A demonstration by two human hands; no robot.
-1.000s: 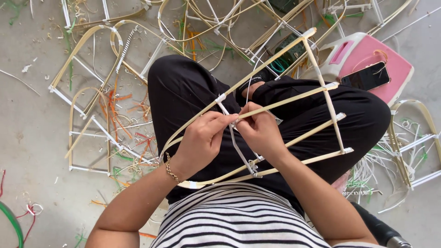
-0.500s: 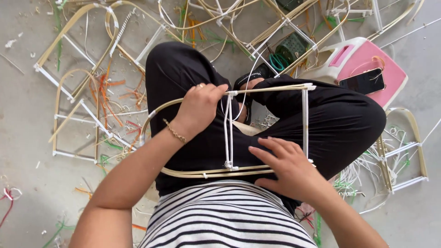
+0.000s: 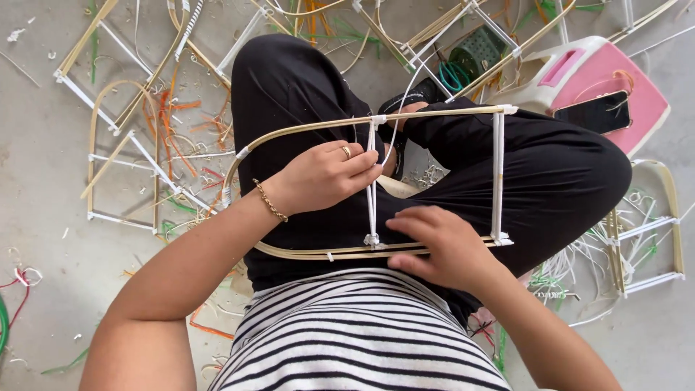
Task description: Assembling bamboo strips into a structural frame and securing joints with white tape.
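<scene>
We hold a curved cane frame [image 3: 304, 129] flat across our lap, over the black trousers [image 3: 550, 174] — its long bowed rails run side to side, joined by white-wrapped uprights. Our left hand [image 3: 322, 176], with a ring and a thin gold bracelet [image 3: 269, 200], is closed around the middle white-wrapped upright [image 3: 371, 185], fingers pinching it about halfway up. Our right hand [image 3: 441, 242] lies over the lower rail just beside the foot of that upright, fingers bent and pressing on the cane; whether they actually clamp it we cannot tell. A second white upright [image 3: 497, 174] stands near the frame's right end. Around us on the concrete floor [image 3: 43, 166] lie more cane frames [image 3: 123, 152], coloured strips and offcuts — and to the right a pink stool [image 3: 615, 80] with a dark phone [image 3: 597, 112] on it.
</scene>
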